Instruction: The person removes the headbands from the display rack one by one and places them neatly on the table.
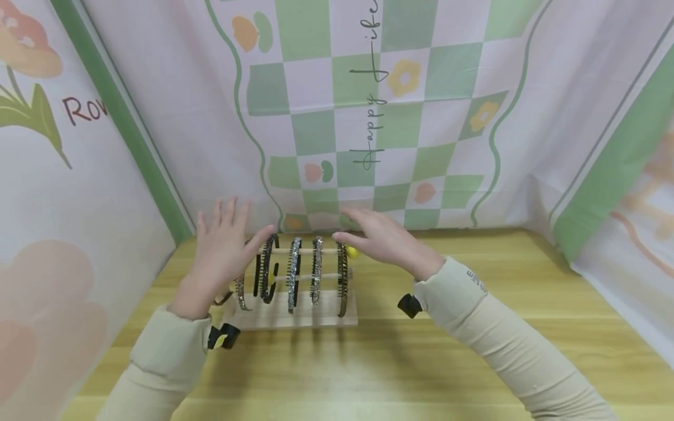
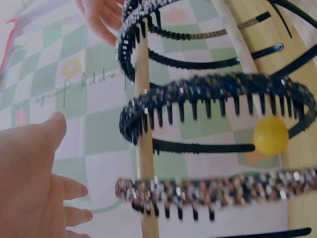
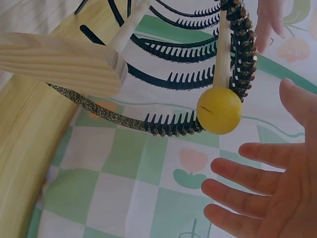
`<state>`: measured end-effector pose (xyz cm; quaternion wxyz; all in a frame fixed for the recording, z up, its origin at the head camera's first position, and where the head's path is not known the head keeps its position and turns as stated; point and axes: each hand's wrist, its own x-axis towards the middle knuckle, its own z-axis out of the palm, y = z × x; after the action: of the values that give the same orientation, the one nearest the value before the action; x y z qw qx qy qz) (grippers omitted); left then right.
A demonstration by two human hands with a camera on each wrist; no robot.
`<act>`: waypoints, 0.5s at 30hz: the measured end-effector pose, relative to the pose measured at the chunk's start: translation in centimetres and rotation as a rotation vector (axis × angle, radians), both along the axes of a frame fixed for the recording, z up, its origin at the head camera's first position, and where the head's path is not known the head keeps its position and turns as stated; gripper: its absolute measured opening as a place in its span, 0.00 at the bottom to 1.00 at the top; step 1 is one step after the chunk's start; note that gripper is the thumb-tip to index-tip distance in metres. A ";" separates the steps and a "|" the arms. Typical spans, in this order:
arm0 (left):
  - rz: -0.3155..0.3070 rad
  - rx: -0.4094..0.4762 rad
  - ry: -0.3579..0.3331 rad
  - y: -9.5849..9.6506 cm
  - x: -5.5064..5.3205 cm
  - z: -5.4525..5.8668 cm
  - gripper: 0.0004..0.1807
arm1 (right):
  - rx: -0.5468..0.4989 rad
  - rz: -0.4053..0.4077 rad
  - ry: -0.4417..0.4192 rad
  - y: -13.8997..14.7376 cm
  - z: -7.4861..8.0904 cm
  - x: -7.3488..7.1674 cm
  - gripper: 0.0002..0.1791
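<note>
Several sparkly headbands with comb teeth hang along the upper rod (image 2: 143,163) of a wooden display rack (image 1: 326,318). Among them are a silver one (image 1: 293,280), a dark one (image 1: 266,278) and a gold-brown one (image 1: 343,286) at the right end. My left hand (image 1: 221,251) is spread at the rack's left end, overlapping the leftmost headbands in the head view; nothing is in it. My right hand (image 1: 387,237), also holding nothing, hovers by the right end with its fingers extended. In the right wrist view, its fingertips stand beside the rod's yellow end ball (image 3: 219,111).
The rack stands on a wood-grain table (image 1: 463,351) towards its back edge. Behind rises a checked cloth backdrop (image 1: 358,128), and printed cloth panels (image 1: 79,204) enclose the sides. Another yellow ball (image 2: 271,135) shows lower on the rack.
</note>
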<state>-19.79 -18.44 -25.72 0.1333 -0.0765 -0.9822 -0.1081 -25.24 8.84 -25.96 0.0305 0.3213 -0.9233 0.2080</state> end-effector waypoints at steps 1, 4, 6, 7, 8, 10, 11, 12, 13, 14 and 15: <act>0.002 0.000 0.003 -0.2 0.1 0.0 0.46 | -0.003 0.002 -0.004 0.0 0.0 0.0 0.38; 0.004 0.008 0.005 -0.7 0.3 -0.1 0.45 | -0.013 0.011 -0.009 -0.1 -0.1 0.2 0.38; 0.006 0.012 0.009 -0.9 0.4 -0.1 0.45 | -0.018 0.018 -0.010 -0.2 -0.2 0.4 0.38; 0.006 0.013 0.013 -1.1 0.5 -0.1 0.45 | -0.021 0.023 -0.014 -0.2 -0.3 0.5 0.37; 0.006 0.014 0.017 -1.2 0.6 -0.2 0.45 | -0.026 0.026 -0.017 -0.2 -0.3 0.5 0.37; 0.006 0.018 0.025 -1.5 0.8 -0.2 0.45 | -0.033 0.032 -0.022 -0.2 -0.4 0.7 0.37; 0.005 0.020 0.029 -1.6 0.9 -0.3 0.44 | -0.039 0.035 -0.025 -0.2 -0.5 0.8 0.37; 0.004 0.020 0.030 -1.8 1.0 -0.3 0.44 | -0.043 0.036 -0.026 -0.3 -0.5 0.8 0.37; 0.004 0.023 0.031 -1.9 1.0 -0.3 0.44 | -0.048 0.038 -0.026 -0.3 -0.5 0.9 0.37; 0.004 0.023 0.031 -2.0 1.1 -0.3 0.44 | -0.053 0.040 -0.026 -0.3 -0.6 1.0 0.37; 0.004 0.025 0.033 -2.1 1.2 -0.3 0.44 | -0.056 0.040 -0.025 -0.3 -0.6 1.1 0.36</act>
<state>-18.61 -20.56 -26.07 0.1505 -0.0744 -0.9786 -0.1187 -24.19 8.55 -26.53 0.0236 0.3363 -0.9108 0.2382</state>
